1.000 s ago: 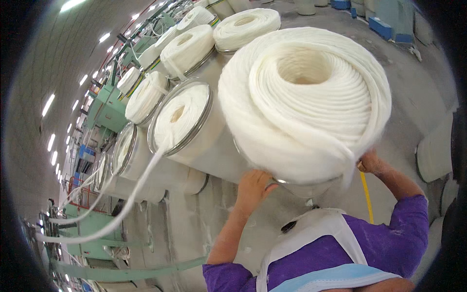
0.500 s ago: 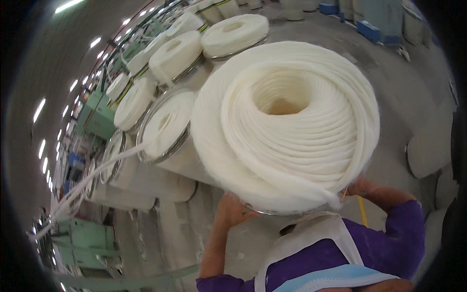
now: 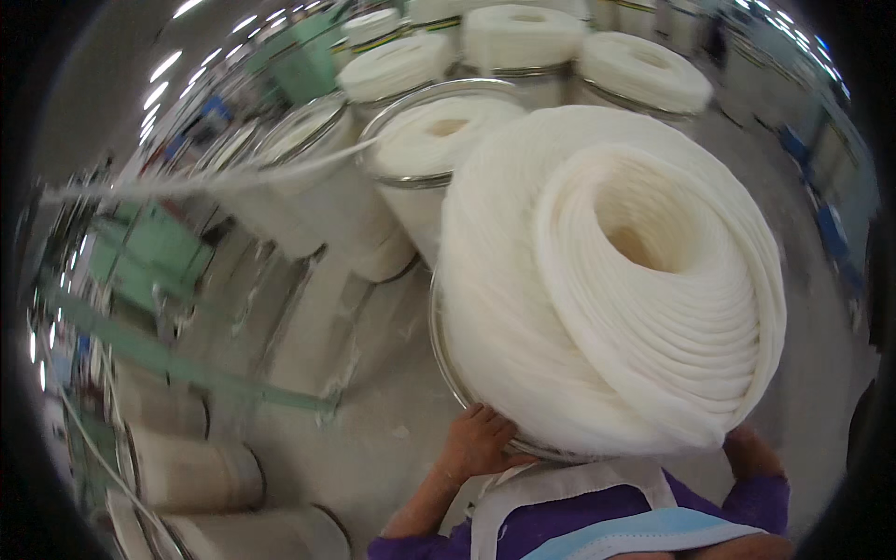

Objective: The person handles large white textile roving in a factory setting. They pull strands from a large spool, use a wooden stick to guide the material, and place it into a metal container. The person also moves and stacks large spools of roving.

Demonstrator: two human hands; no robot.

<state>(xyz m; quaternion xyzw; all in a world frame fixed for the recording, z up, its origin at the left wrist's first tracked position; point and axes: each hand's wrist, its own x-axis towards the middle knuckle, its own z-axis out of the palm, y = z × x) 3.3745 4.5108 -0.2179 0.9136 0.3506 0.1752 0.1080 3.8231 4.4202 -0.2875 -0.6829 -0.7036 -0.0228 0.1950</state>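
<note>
Grey floor (image 3: 322,439) is spreading off toward my 10 o'clock. Fat white coil (image 3: 579,373) is sitting at 12; my left hand (image 3: 478,441) is gripping the metal rim (image 3: 447,369) at its 7, right hand (image 3: 749,454) is hiding at 5, can't tell its grip. Guessing I'm steadying it; shifting it's probably needing both hands.

We've got grey floor (image 3: 373,439), pale-streaked. Strip lights (image 3: 166,65) lit upper left, green machine housing (image 3: 145,257) below them.

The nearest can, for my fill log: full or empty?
Full at the top: the white coil piles above the metal rim. How far down the hollow core goes cannot be told.
</note>
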